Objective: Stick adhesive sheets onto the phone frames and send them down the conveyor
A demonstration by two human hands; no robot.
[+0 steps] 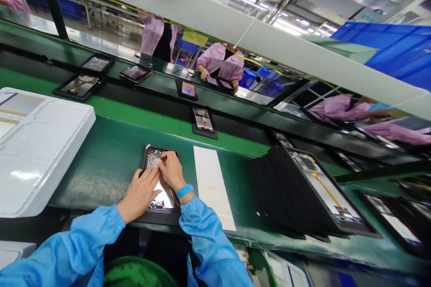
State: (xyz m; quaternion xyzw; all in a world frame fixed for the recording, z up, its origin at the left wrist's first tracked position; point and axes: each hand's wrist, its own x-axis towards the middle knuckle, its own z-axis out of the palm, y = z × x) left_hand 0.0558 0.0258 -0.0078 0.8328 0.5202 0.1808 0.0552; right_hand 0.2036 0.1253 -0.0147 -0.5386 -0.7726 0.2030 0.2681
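An opened tablet device (164, 199) lies in a black tray (158, 218) on the green workbench (101, 156). Resting on its left side is my left hand (139, 192), palm down with the fingers spread toward the upper part. My right hand (171, 170) bends over the circuit board area at the device's top, its thumb and fingertips pinched together. Whatever sits between those fingertips is too small to make out. A blue band circles my right wrist. Just right of the device, a long white sheet (214, 188) lies flat on the bench.
White plastic trays (50, 147) are stacked at the left. On the right stands a fanned stack of black trays (279, 192) topped by another opened device (323, 183). Beyond the bench, a green conveyor (161, 118) carries more devices. People in pink work across from me.
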